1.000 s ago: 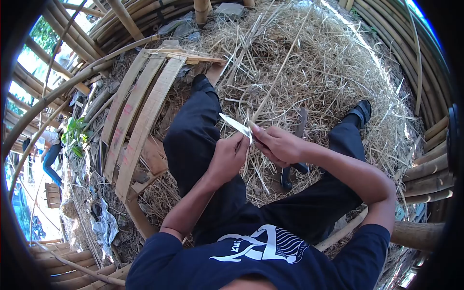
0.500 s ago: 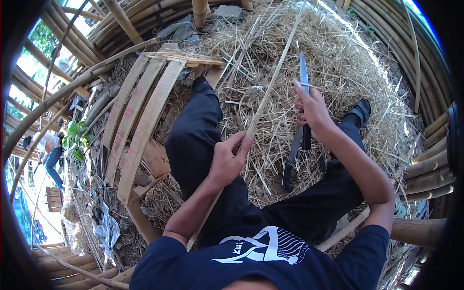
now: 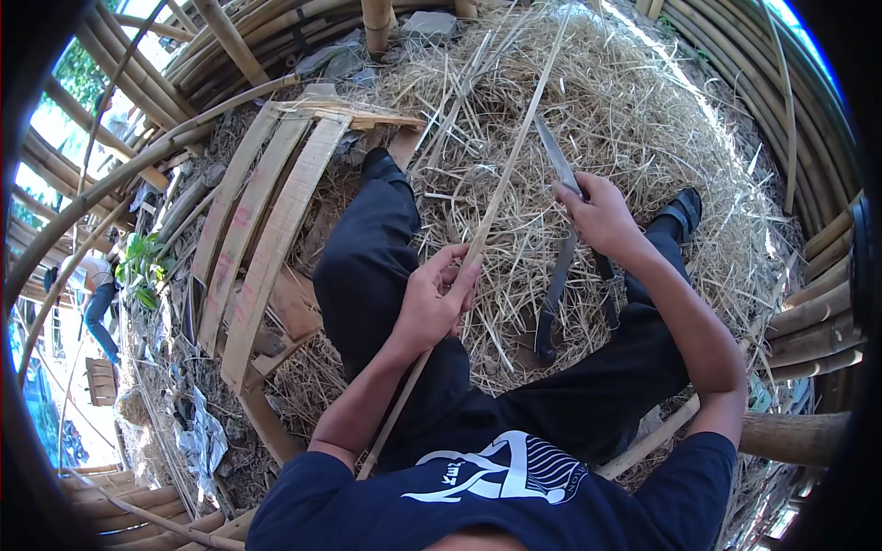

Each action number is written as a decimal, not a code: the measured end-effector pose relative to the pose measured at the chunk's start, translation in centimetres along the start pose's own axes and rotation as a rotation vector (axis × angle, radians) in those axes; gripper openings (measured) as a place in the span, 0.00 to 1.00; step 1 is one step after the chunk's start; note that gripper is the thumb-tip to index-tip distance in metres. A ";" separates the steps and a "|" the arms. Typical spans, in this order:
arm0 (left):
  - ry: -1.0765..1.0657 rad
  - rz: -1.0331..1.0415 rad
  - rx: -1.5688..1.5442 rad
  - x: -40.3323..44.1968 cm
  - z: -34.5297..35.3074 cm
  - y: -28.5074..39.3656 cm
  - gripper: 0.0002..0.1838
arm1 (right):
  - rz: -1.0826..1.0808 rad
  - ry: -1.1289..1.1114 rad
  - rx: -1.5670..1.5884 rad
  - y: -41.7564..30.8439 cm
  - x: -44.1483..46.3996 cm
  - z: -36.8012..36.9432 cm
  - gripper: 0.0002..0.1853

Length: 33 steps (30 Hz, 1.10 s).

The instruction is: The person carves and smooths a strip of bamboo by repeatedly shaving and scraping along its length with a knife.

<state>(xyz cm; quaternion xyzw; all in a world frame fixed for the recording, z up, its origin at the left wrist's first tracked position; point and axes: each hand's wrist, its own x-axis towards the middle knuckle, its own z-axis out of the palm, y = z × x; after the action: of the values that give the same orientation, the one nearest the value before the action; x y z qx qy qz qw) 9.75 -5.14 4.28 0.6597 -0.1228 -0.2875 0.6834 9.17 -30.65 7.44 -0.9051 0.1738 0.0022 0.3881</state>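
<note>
A long, thin bamboo strip point(image 3: 503, 191) runs slantwise from the top of the view down past my lap. My left hand point(image 3: 430, 299) is closed round it above my knee, thumb pressed along the strip. In my right hand point(image 3: 602, 217) is a knife point(image 3: 555, 154), its bare blade pointing up and left toward the strip, with a gap between them. Its dark handle is partly hidden by my fingers. Between my legs a second knife point(image 3: 558, 286) with a black handle lies on the shavings.
Pale bamboo shavings point(image 3: 643, 119) cover the ground around my feet. On the left leans a slatted wooden crate point(image 3: 276, 239). Stacked bamboo poles point(image 3: 772, 101) line the right side. A person point(image 3: 99, 298) is bent over at far left.
My right hand has turned the knife so its blade tips left toward the strip. A thin sliver that showed by my right fingers is no longer visible. My left hand has barely shifted.
</note>
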 end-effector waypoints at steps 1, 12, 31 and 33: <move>0.000 0.001 0.000 0.0 0.0 0.0 0.14 | -0.060 0.039 0.024 0.0 -0.1 0.3 0.16; -0.105 -0.066 -0.019 0.0 -0.1 -0.1 0.14 | 0.178 -0.058 0.971 -1.7 0.5 1.1 0.19; -0.143 -0.081 -0.141 0.8 0.2 -0.1 0.15 | 0.009 -0.514 0.384 -3.3 -1.7 2.8 0.12; -0.117 -0.095 -0.152 0.9 0.4 -0.1 0.15 | -0.062 -0.507 0.229 -4.0 -2.5 2.4 0.13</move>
<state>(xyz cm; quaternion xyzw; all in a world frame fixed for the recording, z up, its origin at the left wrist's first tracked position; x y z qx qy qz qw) 10.21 -5.95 4.04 0.5931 -0.1089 -0.3660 0.7088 8.44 -25.67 8.94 -0.8307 0.0423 0.1972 0.5188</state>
